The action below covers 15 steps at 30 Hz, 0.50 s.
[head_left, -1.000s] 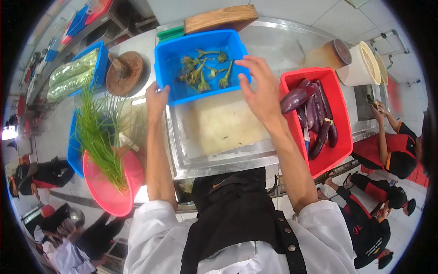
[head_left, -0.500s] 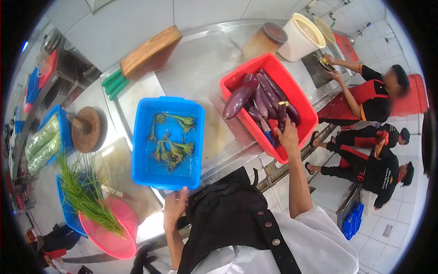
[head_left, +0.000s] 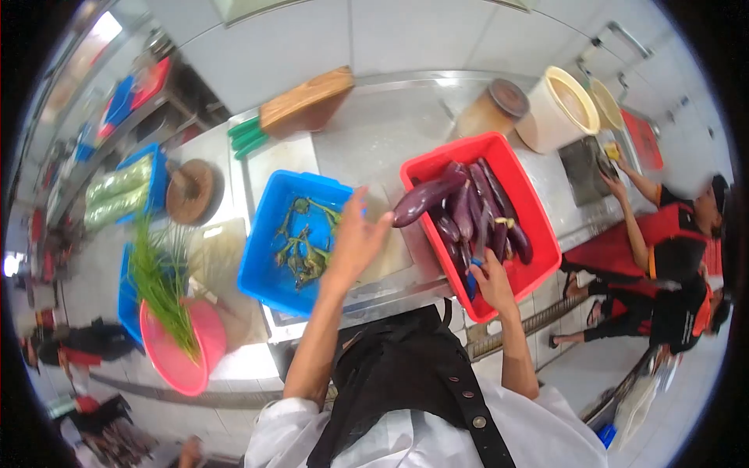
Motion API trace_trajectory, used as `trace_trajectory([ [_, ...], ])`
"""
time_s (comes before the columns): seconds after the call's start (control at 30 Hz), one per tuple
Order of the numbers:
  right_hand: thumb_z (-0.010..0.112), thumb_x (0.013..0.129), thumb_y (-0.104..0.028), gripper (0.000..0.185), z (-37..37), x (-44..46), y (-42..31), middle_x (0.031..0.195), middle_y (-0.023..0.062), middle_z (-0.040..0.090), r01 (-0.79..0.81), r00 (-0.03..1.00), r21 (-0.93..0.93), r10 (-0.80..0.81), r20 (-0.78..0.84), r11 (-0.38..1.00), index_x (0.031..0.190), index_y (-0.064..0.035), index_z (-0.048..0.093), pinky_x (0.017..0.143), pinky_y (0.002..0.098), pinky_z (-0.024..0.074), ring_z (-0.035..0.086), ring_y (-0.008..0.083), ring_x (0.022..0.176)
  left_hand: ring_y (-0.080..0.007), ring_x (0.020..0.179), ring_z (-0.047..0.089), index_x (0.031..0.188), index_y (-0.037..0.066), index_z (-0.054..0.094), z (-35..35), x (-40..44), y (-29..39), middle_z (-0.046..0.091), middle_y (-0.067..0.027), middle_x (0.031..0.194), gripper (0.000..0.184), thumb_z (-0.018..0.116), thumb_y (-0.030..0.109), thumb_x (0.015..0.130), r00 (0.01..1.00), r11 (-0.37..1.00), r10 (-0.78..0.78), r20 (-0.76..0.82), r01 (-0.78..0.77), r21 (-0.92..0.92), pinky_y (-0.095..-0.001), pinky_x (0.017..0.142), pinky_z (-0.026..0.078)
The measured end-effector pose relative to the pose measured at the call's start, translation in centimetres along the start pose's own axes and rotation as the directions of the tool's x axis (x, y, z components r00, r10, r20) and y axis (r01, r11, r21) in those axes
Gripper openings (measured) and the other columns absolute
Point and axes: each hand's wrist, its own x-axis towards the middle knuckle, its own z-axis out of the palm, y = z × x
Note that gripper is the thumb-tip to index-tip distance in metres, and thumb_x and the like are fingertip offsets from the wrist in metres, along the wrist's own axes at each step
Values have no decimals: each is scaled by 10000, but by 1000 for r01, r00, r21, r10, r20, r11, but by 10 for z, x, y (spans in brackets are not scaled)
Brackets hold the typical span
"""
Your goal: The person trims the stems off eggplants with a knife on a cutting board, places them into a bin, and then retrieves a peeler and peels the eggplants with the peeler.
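Note:
My left hand (head_left: 359, 246) is raised over the right side of the blue tub (head_left: 261, 265), fingers apart. Its thumb is close to the stem-less tip of a large eggplant (head_left: 429, 198) that juts over the left rim of the red tub (head_left: 538, 269); whether they touch I cannot tell. Inside the red tub, my right hand (head_left: 495, 285) is closed on the blue handle of a knife (head_left: 481, 234), blade pointing up and away. More purple eggplants (head_left: 499, 195) lie around the blade. Cut green eggplant stems (head_left: 300, 253) rest in the blue tub.
A wooden block (head_left: 308, 101) with green-handled knives (head_left: 248, 139) stands behind. White bucket (head_left: 554, 117) and brown-lidded container (head_left: 499, 109) sit back right. At left are a mortar (head_left: 189, 199) and a pink basin (head_left: 187, 335) with long greens. A co-worker (head_left: 663, 234) works at right.
My left hand has left the blue tub's front edge and come up toward the large eggplant. My right hand has let go of an eggplant and taken the knife. The view has shifted.

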Motion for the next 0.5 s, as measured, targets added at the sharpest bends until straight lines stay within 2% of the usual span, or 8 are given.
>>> trace_trajectory([
  [0.07,556,971,-87,146,-12,-5,-7,760,98,583,-22,1000,-11,22,0,1000,987,-9,433,597,356,468,589,183,656,-396,949,621,1179,-73,565,38,5,-1,636,-254,1006,398,641,215,915,996,998,-48,71,45,42,-427,837,490],
  [0.13,522,993,-83,116,-22,-11,-18,751,65,556,-58,998,-20,58,16,998,1000,-30,419,560,324,460,564,143,631,-321,769,627,1128,-34,615,71,-12,4,638,-212,937,341,624,252,941,997,988,46,-65,-35,150,-403,733,510],
  [0.2,496,1007,-108,125,-27,-16,-38,750,43,509,-72,987,378,120,-105,923,1058,-71,389,497,268,424,510,113,588,-340,855,615,1122,-35,628,77,-36,28,615,-198,958,319,601,234,952,979,985,-163,122,168,-26,-408,787,498],
  [0.23,496,1007,-108,125,-29,-15,-53,750,43,509,-90,993,381,114,-41,920,1058,-71,389,497,268,424,510,113,588,-340,855,615,1122,-35,628,79,-49,26,615,-198,958,319,601,234,952,976,979,-205,74,206,-9,-408,787,498],
  [0.3,473,1004,-101,157,-30,-17,-80,770,46,498,-106,989,491,142,-37,865,1105,-97,352,464,249,402,490,109,574,-330,952,584,1152,-21,629,82,-74,23,580,-183,995,307,602,210,951,964,985,167,207,-173,9,-398,840,470],
  [0.4,452,997,-86,189,-9,-20,-103,832,64,508,-196,971,562,78,228,804,1143,-97,333,490,236,401,483,107,590,-308,1011,543,1181,8,632,62,-112,36,549,-169,1041,301,615,187,940,980,998,-59,192,56,20,-379,873,443],
  [0.47,493,957,-24,309,35,-25,-109,937,85,508,-235,949,627,37,312,743,1201,-80,312,546,232,412,487,101,648,-288,891,565,1129,17,655,46,-149,32,574,-151,971,255,635,165,922,995,995,-92,-32,93,41,-378,807,461],
  [0.5,515,938,-4,352,54,-20,-108,943,87,511,-253,937,577,48,347,777,1218,-64,310,590,260,436,506,125,682,-275,832,572,1087,10,664,38,-173,22,584,-145,918,234,635,171,920,959,960,-273,-76,276,37,-378,767,469],
])
